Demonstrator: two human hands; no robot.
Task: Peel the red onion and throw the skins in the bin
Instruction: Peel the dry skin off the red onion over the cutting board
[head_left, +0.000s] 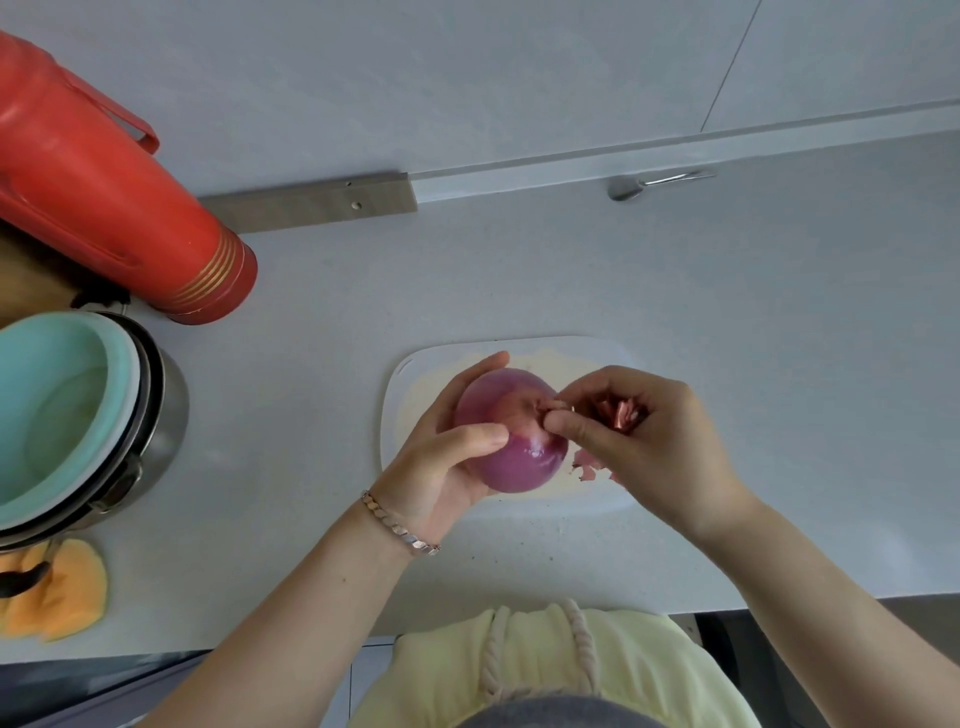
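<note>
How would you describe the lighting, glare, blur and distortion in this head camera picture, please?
Head view: the light is soft and even, with only faint shadows; a small glare spot sits on the red onion; wide-angle distortion tilts the red flask at the left edge; the skins held in the right hand look slightly blurred.

Bright, even, cool daylight; soft shadows under the hands on the worktop (727, 312). Slightly soft overall, wide-angle bending at 9 o'clock edge.
</note>
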